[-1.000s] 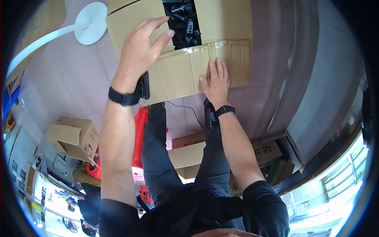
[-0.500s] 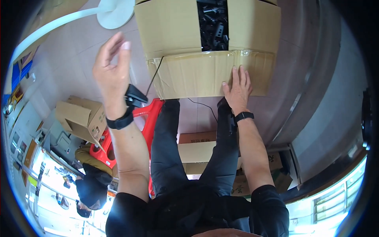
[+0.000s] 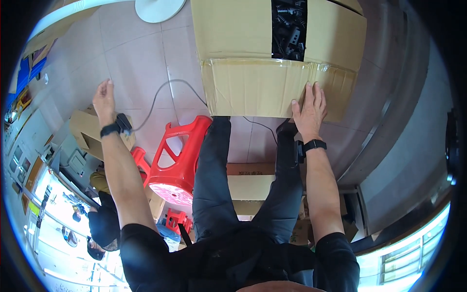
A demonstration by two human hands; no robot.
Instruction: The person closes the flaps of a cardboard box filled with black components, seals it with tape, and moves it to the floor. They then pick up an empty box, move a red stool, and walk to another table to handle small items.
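A large cardboard box [image 3: 253, 90] with taped edges stands before me, one wide panel facing me. Through the gap between its top flaps show black plastic parts [image 3: 292, 36], several with ribbed or coiled shapes. Flat on the near panel, toward its right side, rests my right hand [image 3: 307, 112], fingers spread. My left hand [image 3: 104, 101] is held out far to the left, away from the box, with its fingers curled in toward the thumb. Whether anything small is between them cannot be seen. From the black wristband device [image 3: 123, 122] on that arm a thin cable runs to the box.
A red plastic stool [image 3: 182, 151] stands left of my legs. Beyond it sits a smaller open cardboard box [image 3: 87, 129]. A round white base [image 3: 159, 9] lies on the tiled floor at the top. More cartons [image 3: 250, 187] show between my legs. Another person [image 3: 103, 224] is at lower left.
My left hand has swung left and away from the box, and its cable now arcs loosely. My right hand stays on the panel. The whole view has shifted, showing more of the stool.
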